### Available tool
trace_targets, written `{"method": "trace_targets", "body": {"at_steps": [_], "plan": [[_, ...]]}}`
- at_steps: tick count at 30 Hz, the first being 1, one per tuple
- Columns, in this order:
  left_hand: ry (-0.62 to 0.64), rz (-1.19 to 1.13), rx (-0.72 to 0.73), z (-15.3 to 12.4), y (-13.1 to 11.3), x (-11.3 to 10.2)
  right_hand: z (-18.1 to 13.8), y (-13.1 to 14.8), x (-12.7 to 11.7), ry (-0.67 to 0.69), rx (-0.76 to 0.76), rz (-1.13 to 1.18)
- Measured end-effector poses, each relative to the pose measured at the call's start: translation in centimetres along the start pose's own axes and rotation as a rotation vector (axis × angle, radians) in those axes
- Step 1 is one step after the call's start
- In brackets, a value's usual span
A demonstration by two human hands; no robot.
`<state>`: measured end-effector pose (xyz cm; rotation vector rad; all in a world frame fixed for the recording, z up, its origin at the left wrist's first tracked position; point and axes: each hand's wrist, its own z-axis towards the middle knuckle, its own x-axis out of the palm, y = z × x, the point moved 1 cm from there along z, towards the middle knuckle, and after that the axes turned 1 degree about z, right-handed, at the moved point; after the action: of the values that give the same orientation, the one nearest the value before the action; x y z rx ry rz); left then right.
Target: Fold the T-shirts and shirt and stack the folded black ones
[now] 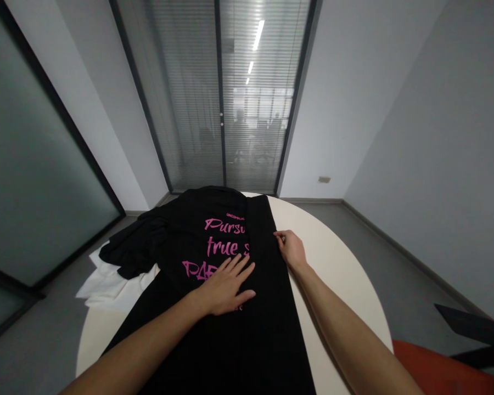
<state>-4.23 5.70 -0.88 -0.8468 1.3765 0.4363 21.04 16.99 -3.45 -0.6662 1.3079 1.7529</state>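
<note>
A black T-shirt (267, 307) with pink lettering is spread over a round pale table (346, 274). Its right side is folded inward in a long strip that covers the ends of the printed words. My left hand (228, 285) lies flat on the print with its fingers spread, close to the fold. At the shirt's right edge my right hand (290, 247) has thumb and fingers pinched together on the black fabric. The sleeve on the left lies bunched up, and part of the lettering is hidden under my left hand.
White folded cloth (115, 288) lies at the table's left edge, partly under the black sleeve. An orange chair seat (440, 367) with a black armrest (473, 326) stands at the lower right. Beyond the table is a glass partition with blinds (189, 99).
</note>
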Motion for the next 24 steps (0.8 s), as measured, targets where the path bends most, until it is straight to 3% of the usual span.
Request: {"method": "trace_targets", "body": {"at_steps": [3,5,9,13,17,24], "plan": [[-0.072,-0.002,-0.045,0.0,1.5,-0.2,0.0,-0.1,0.1,0.013,0.002,-0.001],[-0.168,0.031,-0.155,-0.2,3.3,-0.8,0.0,-0.2,0.1,0.023,0.006,-0.003],[-0.436,0.124,-0.501,-1.4,8.4,-2.8,-0.1,-0.2,0.0,0.034,0.009,-0.021],[-0.668,0.046,-0.837,-3.3,13.9,-5.1,-0.2,0.1,-0.2,0.019,0.028,-0.054],[-0.873,-0.399,-0.93,-4.4,17.9,-6.9,-0.3,0.2,-0.3,0.031,0.038,-0.064],[-0.98,-0.802,-0.957,-3.6,21.2,-9.5,-0.2,-0.2,-0.1,0.039,0.036,-0.062]]}}
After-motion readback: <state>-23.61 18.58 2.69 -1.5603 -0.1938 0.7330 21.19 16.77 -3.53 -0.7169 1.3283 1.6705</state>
